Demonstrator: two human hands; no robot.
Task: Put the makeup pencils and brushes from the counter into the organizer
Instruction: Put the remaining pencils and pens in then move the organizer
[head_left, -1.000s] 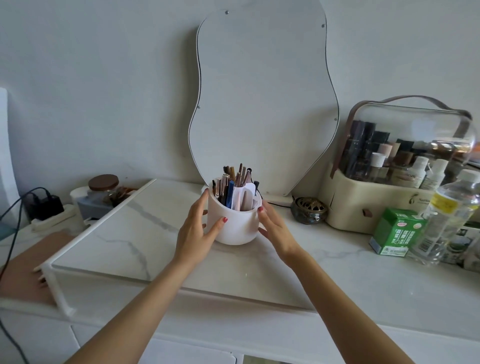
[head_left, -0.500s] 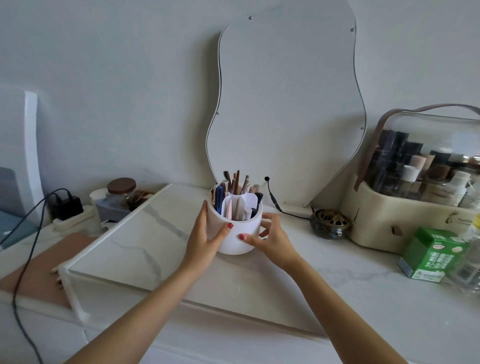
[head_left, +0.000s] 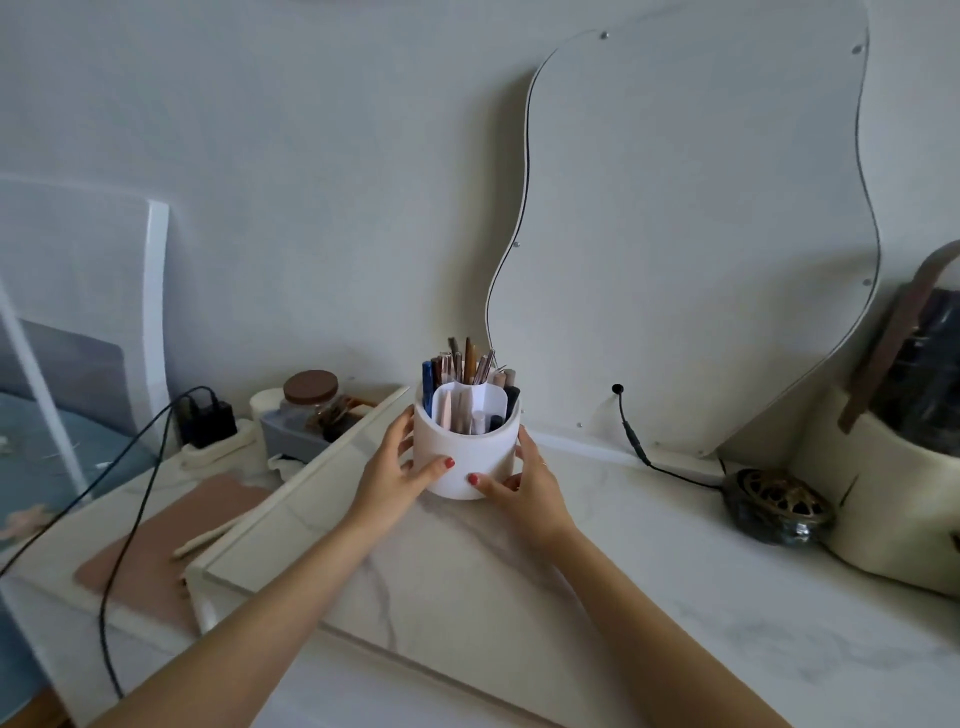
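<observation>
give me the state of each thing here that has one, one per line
organizer: upright on the counter, full of pencils and brushes, held from both sides
left hand: closed around the organizer's left side
right hand: closed around its right side
jar: brown lid on
charger: plugged into the power strip
loose cable plug: unplugged, resting against the mirror

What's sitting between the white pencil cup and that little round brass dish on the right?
A black cable trailing across the bare marble counter; nothing else, in the head view.

Dim, soft daylight, faint shadows, wide-angle bending at edges
</observation>
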